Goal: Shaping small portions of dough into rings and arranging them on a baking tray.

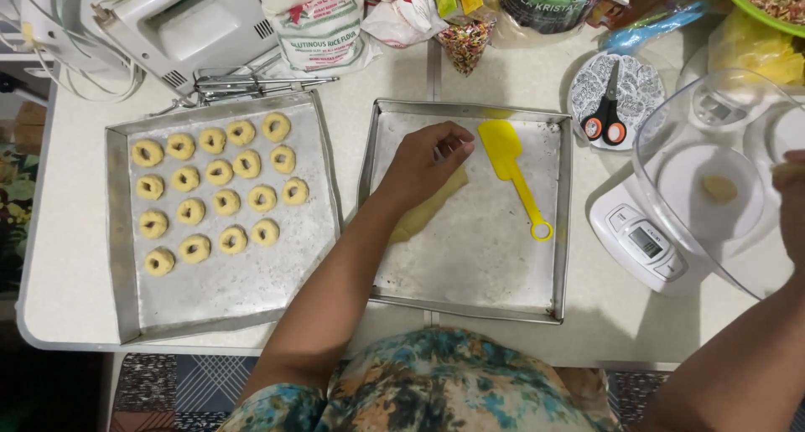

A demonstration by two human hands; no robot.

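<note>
My left hand [426,162] rests over the middle metal tray [470,269], fingers curled on a flat slab of yellow dough [423,214] that it partly hides. A yellow spatula [513,169] lies in the same tray just right of that hand. My right hand [792,199] is at the right edge, over a clear bowl [696,139] standing on a white kitchen scale [641,241]; a small dough ball [719,188] sits in the bowl. Whether the right hand holds anything is unclear.
A left metal tray [251,289] carries several ring-shaped dough pieces [216,199]. A white hand mixer [180,28] with beaters, flour bags [323,25] and sprinkles line the back. Scissors [606,118] lie on a patterned lid. The table's front edge runs near my body.
</note>
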